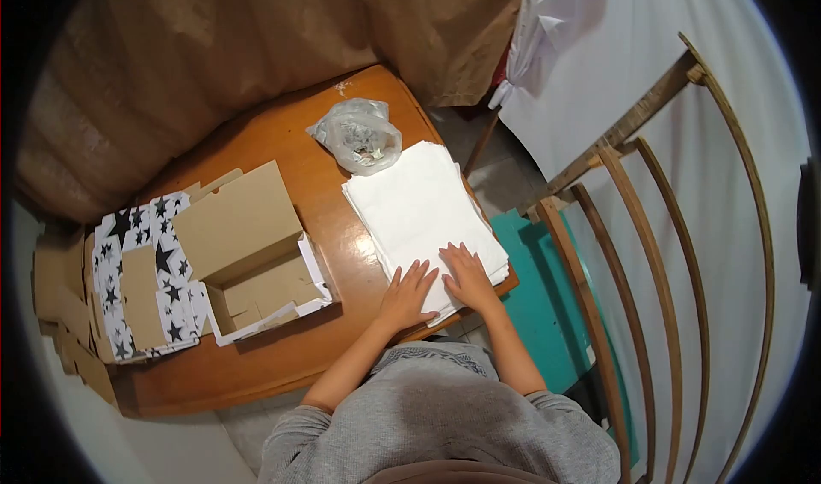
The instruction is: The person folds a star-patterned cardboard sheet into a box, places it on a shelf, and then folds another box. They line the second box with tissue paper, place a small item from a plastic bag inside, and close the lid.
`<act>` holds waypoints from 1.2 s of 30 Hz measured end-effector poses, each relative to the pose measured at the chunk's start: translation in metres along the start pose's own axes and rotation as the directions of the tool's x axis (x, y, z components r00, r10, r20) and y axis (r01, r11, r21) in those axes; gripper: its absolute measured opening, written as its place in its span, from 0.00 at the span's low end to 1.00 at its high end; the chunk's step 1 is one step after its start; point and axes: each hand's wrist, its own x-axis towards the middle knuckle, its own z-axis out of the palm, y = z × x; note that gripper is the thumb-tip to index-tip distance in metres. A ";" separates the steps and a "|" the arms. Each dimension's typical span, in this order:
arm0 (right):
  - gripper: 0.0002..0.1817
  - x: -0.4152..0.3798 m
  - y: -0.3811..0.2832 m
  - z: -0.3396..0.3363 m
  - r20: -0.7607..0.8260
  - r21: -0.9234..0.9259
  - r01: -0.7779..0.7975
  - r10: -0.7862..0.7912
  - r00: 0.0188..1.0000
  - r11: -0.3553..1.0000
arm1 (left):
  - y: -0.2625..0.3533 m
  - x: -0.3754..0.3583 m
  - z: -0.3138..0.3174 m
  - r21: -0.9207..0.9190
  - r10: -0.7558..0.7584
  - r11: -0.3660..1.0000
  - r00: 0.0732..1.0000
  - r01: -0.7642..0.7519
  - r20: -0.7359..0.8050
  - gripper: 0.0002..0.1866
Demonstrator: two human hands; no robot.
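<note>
A stack of white paper sheets [416, 206] lies near the table's right end, its edges slightly uneven. My left hand [409, 296] rests flat on the stack's near left corner, fingers apart. Beside it my right hand [467, 279] lies on the near part of the stack, fingers stretched out. Neither hand grips anything. Just past the stack's far edge sits a clear plastic bag [363, 138] with its mouth open and small silvery pieces inside. Left of the paper stands an open cardboard box [265, 283], its brown lid raised.
Flattened boxes with black stars [175, 266] lie at the left of the wooden table [342, 257], beside plain brown cardboard [64, 292]. A slatted wooden frame [663, 253] and a teal surface [539, 300] stand to the right. A brown curtain [256, 48] hangs behind.
</note>
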 end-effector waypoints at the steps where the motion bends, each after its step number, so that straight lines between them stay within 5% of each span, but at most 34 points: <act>1: 0.29 0.006 0.011 0.002 0.056 -0.038 0.006 -0.004 0.998 0.999 | -0.001 0.004 0.005 0.027 -0.049 0.998 0.999 0.048 0.023 0.46; 6: 0.35 0.014 0.041 0.004 0.198 -0.100 0.117 -0.096 0.976 0.988 | -0.001 0.004 0.019 0.063 -0.105 0.993 0.994 0.104 0.016 0.46; 14: 0.57 0.021 0.046 -0.012 0.423 -0.102 0.298 -0.230 0.876 0.949 | 0.002 0.004 0.010 -0.025 -0.114 0.993 0.989 0.117 0.095 0.45; 18: 0.56 0.026 0.047 -0.019 0.465 -0.098 0.336 -0.255 0.847 0.937 | 0.005 0.006 0.008 -0.094 -0.124 0.987 0.989 0.131 0.080 0.37; 23: 0.52 0.029 0.049 -0.023 0.469 -0.023 0.353 -0.302 0.830 0.935 | 0.002 0.009 0.004 -0.151 -0.129 0.977 0.983 0.148 0.128 0.16; 24: 0.52 0.030 0.048 -0.025 0.470 -0.022 0.353 -0.302 0.829 0.935 | 0.000 0.008 0.006 -0.269 -0.175 0.946 0.984 0.181 0.044 0.12; 28: 0.41 0.030 0.053 -0.024 0.459 0.092 0.307 -0.314 0.831 0.947 | -0.008 0.007 0.007 -0.524 -0.338 0.814 0.938 0.251 -0.075 0.11; 36: 0.17 0.031 0.067 -0.017 0.398 0.405 0.107 -0.281 0.874 0.908 | -0.013 0.006 0.008 -0.601 -0.414 0.762 0.895 0.243 -0.163 0.12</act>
